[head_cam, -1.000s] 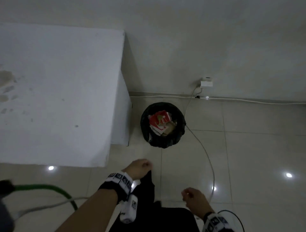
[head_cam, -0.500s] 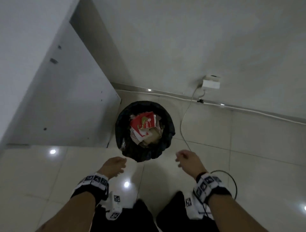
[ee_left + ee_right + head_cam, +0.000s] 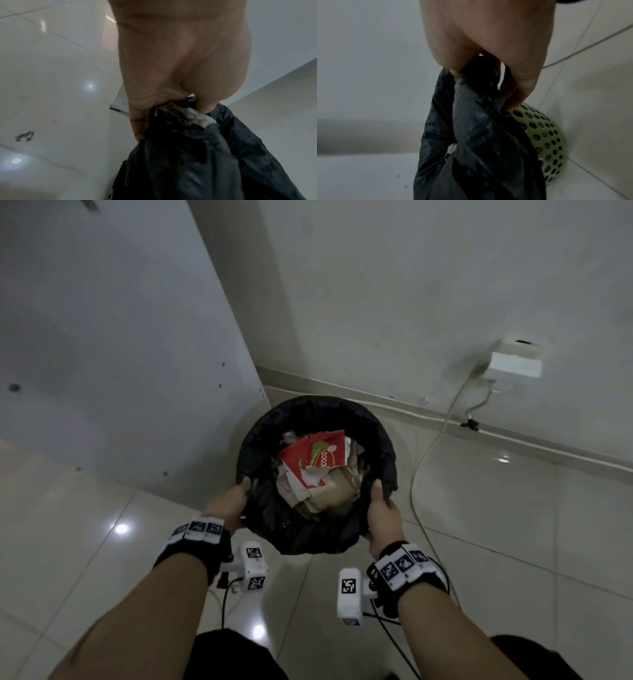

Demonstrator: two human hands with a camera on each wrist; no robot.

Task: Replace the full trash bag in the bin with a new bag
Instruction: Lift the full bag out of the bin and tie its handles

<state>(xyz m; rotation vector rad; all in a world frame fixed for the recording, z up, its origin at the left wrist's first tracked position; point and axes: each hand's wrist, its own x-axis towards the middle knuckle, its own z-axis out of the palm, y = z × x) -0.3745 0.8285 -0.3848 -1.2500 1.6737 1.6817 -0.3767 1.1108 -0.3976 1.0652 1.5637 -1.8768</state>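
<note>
A black trash bag (image 3: 308,529) lines a round bin on the tiled floor, full of red cartons (image 3: 313,457) and brown paper. My left hand (image 3: 231,505) grips the bag's left rim, with plastic bunched between thumb and fingers (image 3: 137,121). On the right rim my right hand (image 3: 382,515) pinches a fold of the bag (image 3: 476,108). The green perforated bin (image 3: 544,138) shows under the plastic in the right wrist view. No new bag is in view.
A white cabinet side (image 3: 113,364) stands close left of the bin. The wall (image 3: 411,285) is right behind it, with a white adapter (image 3: 513,362) and a cable (image 3: 419,470) trailing over the floor to the right.
I moved closer to the bin. Both hands, free above the floor before, reached forward and now hold the bag's rim on either side.
</note>
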